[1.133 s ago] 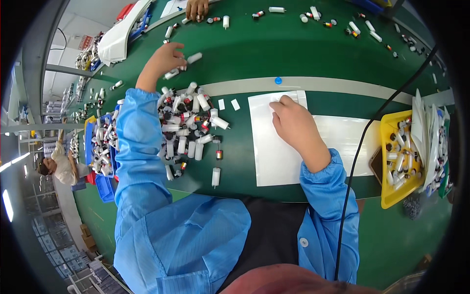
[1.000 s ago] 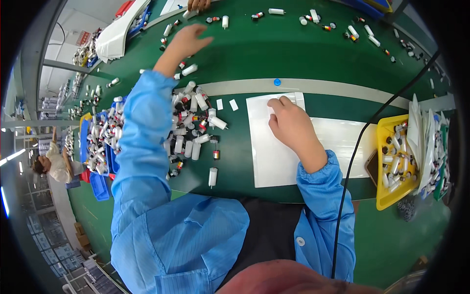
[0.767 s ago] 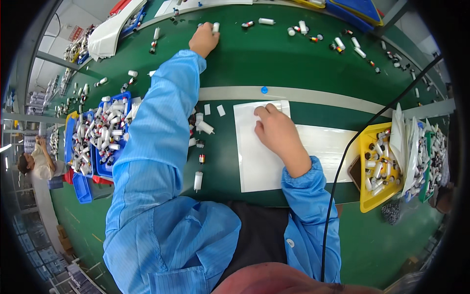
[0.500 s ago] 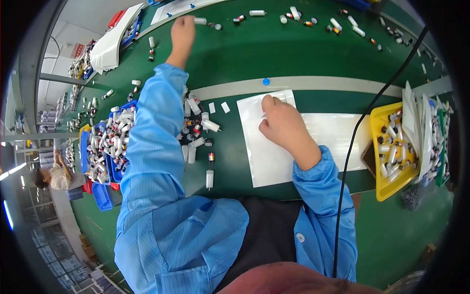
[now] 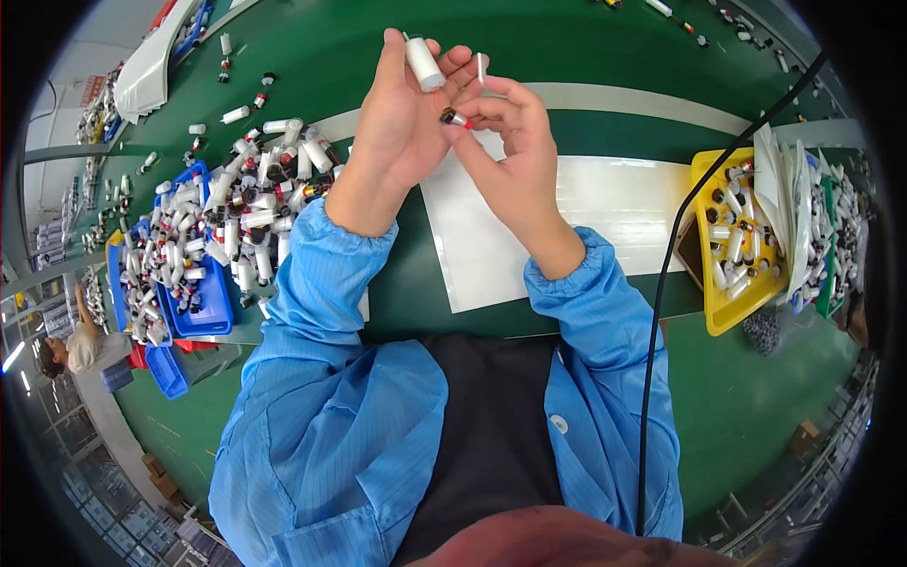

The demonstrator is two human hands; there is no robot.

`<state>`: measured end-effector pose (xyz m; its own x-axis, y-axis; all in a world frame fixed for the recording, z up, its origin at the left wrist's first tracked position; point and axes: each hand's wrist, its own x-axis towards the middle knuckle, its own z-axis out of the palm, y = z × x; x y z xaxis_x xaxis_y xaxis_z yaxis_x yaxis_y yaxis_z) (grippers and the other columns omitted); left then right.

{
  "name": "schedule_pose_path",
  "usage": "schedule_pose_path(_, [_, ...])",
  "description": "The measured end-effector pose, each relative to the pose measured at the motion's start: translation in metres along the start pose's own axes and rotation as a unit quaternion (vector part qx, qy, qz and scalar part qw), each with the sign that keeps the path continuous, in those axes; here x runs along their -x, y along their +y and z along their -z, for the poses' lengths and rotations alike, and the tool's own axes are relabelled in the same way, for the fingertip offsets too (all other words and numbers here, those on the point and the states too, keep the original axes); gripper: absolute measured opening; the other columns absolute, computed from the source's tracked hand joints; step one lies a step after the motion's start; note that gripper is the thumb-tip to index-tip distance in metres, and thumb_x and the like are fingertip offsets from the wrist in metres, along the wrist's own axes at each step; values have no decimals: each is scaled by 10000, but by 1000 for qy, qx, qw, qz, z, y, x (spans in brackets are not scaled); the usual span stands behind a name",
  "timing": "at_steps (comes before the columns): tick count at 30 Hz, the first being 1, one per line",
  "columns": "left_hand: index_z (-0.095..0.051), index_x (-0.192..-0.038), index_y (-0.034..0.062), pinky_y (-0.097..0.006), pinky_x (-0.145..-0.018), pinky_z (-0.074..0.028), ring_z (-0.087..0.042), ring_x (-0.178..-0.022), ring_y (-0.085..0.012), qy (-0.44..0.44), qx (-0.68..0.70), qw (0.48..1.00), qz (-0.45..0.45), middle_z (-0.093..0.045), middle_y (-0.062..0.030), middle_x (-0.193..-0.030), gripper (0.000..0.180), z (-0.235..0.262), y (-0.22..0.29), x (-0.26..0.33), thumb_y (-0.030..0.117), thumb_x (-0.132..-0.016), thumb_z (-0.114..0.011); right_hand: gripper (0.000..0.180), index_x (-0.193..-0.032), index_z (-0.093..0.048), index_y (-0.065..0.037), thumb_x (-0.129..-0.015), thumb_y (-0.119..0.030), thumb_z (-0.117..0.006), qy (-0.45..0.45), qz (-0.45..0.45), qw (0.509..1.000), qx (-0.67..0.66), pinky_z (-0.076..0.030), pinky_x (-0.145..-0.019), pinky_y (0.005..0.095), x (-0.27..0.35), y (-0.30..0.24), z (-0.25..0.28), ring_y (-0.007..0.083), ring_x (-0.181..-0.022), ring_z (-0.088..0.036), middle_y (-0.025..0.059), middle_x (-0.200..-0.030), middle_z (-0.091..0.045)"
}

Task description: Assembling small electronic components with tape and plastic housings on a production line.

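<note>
My left hand (image 5: 402, 128), palm turned up, holds a white plastic cylinder (image 5: 424, 64) between its thumb and fingers. Close beside it, my right hand (image 5: 515, 156) pinches a small black-and-silver part with a red end (image 5: 456, 118) between thumb and fingers. At the tip of the right index finger a small white strip (image 5: 481, 69) stands up, seen nearly edge-on. Both hands are raised above the table, over a glossy white sheet (image 5: 472, 255). Left of my left forearm lies a heap of white cylinders with black and red ends (image 5: 269, 180).
Blue trays (image 5: 219, 307) full of similar parts stand at the left. A yellow bin (image 5: 715, 319) with more parts stands at the right, and a black cable (image 5: 673, 255) hangs in front of it. A pale strip (image 5: 619, 99) crosses the green table. Another person (image 5: 90, 345) is far left.
My left hand has come back from the far side of the table and now holds a white cylinder. My right hand has risen off the white sheet to meet it. The view has shifted.
</note>
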<state>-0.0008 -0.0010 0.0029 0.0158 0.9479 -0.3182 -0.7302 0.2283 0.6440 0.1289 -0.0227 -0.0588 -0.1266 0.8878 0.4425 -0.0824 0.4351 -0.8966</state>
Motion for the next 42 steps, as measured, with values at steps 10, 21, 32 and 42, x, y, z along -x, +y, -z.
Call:
schedule_pose_path(10, [-410,-1450,30,-365,-963,-473,-598,-1075,-171,-225,-252,941,-10,-573,-147,-1365,514,21,7,-8,174,-980,-559,458,-1318,-402,19,-921,34,-629,90,-144,964,-207,-583,-817,305,-13,-16,8,187,-912,-707,174,-1045,-699])
schedule_pose_path(21, [-531,-1338,-6,-308,-853,-546,-652,-967,-154,-195,-269,938,-96,-650,-157,-1227,427,29,-6,-17,28,-930,-650,431,-1302,-397,16,-917,86,-579,94,-103,969,-204,-570,-820,293,-12,-8,7,196,-913,-697,121,-1143,-552])
schedule_pose_path(32, [-572,-1293,-27,-325,-926,-542,-658,-1047,-187,-194,-301,927,-110,-666,-161,-1203,370,30,-6,-18,41,-938,-650,405,-1232,-452,16,-884,82,-649,99,-120,967,-200,-575,-850,290,-12,-11,11,178,-949,-670,85,-1047,-576])
schedule_pose_path(42, [-595,-1251,-31,-332,-950,-564,-674,-1068,-206,-178,-261,941,-118,-660,-155,-1223,288,26,4,-13,48,-974,-601,141,-1008,-624,12,-882,48,-675,98,-43,976,-189,-489,-743,260,-24,-12,35,106,-844,-605,67,-966,-648])
